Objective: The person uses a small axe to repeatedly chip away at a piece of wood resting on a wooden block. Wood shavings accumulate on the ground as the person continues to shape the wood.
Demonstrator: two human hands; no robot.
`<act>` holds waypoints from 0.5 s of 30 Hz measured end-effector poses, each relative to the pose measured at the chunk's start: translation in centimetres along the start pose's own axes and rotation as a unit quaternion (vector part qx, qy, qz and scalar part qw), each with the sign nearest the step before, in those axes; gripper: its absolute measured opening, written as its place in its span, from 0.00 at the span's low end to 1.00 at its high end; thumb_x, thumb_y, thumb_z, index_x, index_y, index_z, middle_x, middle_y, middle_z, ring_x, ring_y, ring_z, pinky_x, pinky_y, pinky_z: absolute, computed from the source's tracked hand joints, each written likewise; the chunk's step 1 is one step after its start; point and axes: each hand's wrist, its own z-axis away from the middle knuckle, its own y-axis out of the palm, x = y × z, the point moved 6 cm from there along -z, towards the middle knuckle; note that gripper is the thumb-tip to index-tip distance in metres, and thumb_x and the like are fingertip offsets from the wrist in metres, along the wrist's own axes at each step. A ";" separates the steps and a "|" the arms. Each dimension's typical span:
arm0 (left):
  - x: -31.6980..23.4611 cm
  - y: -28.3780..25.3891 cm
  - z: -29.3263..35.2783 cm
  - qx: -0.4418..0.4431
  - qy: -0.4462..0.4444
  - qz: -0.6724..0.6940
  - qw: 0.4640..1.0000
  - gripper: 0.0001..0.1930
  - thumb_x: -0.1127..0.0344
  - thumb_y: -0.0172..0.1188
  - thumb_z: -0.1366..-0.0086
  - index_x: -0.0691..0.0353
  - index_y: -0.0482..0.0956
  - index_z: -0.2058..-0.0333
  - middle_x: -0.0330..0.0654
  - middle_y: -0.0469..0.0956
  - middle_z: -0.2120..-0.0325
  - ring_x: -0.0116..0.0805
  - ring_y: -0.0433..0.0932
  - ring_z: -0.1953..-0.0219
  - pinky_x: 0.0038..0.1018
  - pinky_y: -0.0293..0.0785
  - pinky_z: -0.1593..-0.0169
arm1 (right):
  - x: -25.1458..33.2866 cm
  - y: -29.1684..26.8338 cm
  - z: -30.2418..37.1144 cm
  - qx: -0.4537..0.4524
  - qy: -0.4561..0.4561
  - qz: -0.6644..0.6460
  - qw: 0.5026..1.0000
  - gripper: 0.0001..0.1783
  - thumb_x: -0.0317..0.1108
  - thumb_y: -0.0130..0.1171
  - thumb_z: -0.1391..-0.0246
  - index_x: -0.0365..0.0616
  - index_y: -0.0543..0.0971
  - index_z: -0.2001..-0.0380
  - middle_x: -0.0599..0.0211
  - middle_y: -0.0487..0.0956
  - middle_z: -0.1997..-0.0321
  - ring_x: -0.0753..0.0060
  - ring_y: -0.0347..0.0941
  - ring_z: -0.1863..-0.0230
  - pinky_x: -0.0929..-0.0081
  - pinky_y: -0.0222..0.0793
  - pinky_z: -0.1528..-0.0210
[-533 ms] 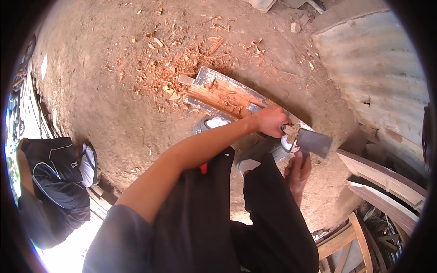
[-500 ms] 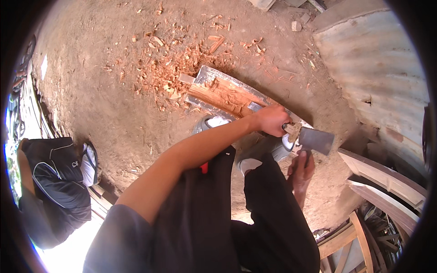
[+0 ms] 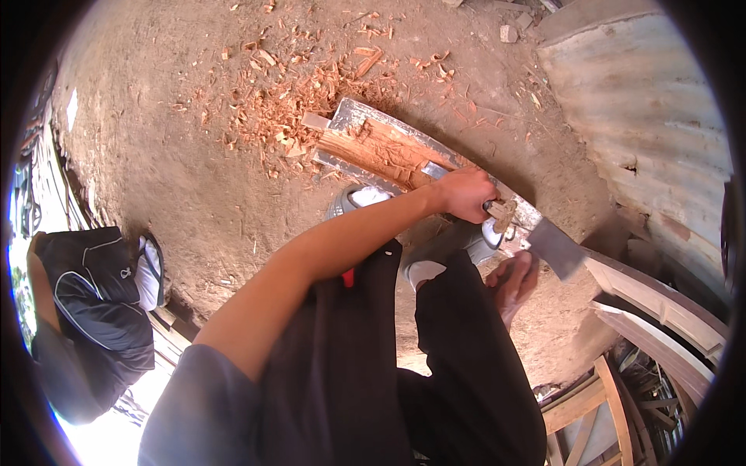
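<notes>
My left hand [image 3: 468, 194] is closed around a chisel [image 3: 435, 168], whose metal blade points left into the hollow of a long wooden piece [image 3: 388, 151]. The chisel's frayed handle end sticks out to the right of my fist. My right hand [image 3: 514, 279] is closed on the handle of a hammer-like tool with a broad, dark rectangular head [image 3: 556, 247]. That head is blurred and stands right of the chisel's handle end, apart from it. Orange-brown wood shows inside the hollow, between pale, worn edges. My shoes [image 3: 365, 196] are beside the wood.
Wood shavings [image 3: 299, 113] are scattered on the dirt floor beyond the wooden piece. A corrugated metal sheet [image 3: 645, 101] rises at the right. Boards [image 3: 660, 303] and a wooden frame [image 3: 583, 408] lie at the lower right. A person in dark clothing [image 3: 93, 295] is at the left.
The dark tool head has swung to the right, away from the chisel's handle end, with my right hand. My left hand has shifted very slightly and still grips the chisel.
</notes>
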 end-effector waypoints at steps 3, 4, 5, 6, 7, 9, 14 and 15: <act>0.1 0.3 0.0 -0.003 0.004 -0.008 1.000 0.12 0.61 0.67 0.52 0.60 0.86 0.69 0.53 0.82 0.77 0.56 0.84 0.68 0.47 0.80 0.61 | 0.0 -0.9 -0.9 0.044 0.038 0.024 0.998 0.20 0.49 0.49 0.25 0.41 0.72 0.57 0.71 0.67 0.81 0.81 0.62 0.86 0.80 0.57 0.86; 0.2 0.4 0.2 -0.007 0.004 -0.010 1.000 0.13 0.61 0.67 0.52 0.59 0.86 0.68 0.53 0.82 0.77 0.56 0.84 0.68 0.47 0.80 0.61 | 0.0 -1.3 -1.2 0.053 0.050 0.020 0.997 0.19 0.49 0.50 0.25 0.42 0.72 0.58 0.71 0.66 0.81 0.82 0.61 0.86 0.81 0.56 0.85; 0.3 0.3 0.2 -0.011 0.001 -0.007 1.000 0.12 0.61 0.67 0.52 0.59 0.86 0.68 0.53 0.82 0.77 0.56 0.84 0.68 0.47 0.80 0.61 | -0.4 -1.8 -1.2 0.019 0.024 -0.020 0.999 0.20 0.51 0.51 0.26 0.43 0.72 0.58 0.71 0.66 0.81 0.81 0.60 0.86 0.80 0.56 0.86; 0.3 0.2 0.1 -0.016 -0.003 -0.002 1.000 0.12 0.61 0.67 0.52 0.59 0.86 0.68 0.53 0.82 0.77 0.56 0.84 0.68 0.47 0.80 0.61 | -0.2 -1.7 -0.9 -0.024 0.015 -0.043 0.999 0.20 0.51 0.51 0.26 0.43 0.72 0.58 0.72 0.66 0.81 0.81 0.60 0.87 0.80 0.56 0.86; 0.3 0.2 0.1 -0.020 -0.006 0.003 1.000 0.12 0.61 0.67 0.52 0.58 0.86 0.68 0.53 0.82 0.77 0.56 0.84 0.68 0.47 0.80 0.61 | -0.3 -1.0 -0.2 -0.067 0.004 -0.066 0.996 0.20 0.51 0.51 0.26 0.43 0.72 0.58 0.72 0.66 0.81 0.81 0.60 0.87 0.79 0.56 0.86; 0.0 0.0 0.1 0.001 -0.019 -0.004 1.000 0.12 0.60 0.67 0.52 0.58 0.86 0.68 0.53 0.82 0.76 0.56 0.84 0.68 0.47 0.80 0.61 | -0.8 0.1 0.2 -0.068 0.016 -0.073 0.995 0.20 0.47 0.46 0.26 0.38 0.72 0.55 0.70 0.68 0.79 0.79 0.63 0.86 0.77 0.59 0.85; 0.1 -0.1 0.5 -0.017 -0.021 0.002 1.000 0.11 0.59 0.67 0.51 0.59 0.85 0.72 0.53 0.82 0.77 0.57 0.84 0.69 0.47 0.80 0.61 | 0.3 -1.7 -1.2 0.034 -0.007 -0.014 0.999 0.23 0.50 0.46 0.25 0.36 0.71 0.54 0.69 0.68 0.79 0.78 0.63 0.86 0.76 0.59 0.85; 0.4 -0.2 0.5 -0.020 -0.014 0.001 1.000 0.11 0.60 0.67 0.51 0.58 0.85 0.71 0.52 0.82 0.78 0.56 0.83 0.70 0.47 0.80 0.62 | 0.1 -1.8 -0.9 -0.011 -0.028 -0.054 0.998 0.23 0.50 0.46 0.25 0.36 0.72 0.54 0.69 0.68 0.80 0.78 0.64 0.86 0.76 0.59 0.85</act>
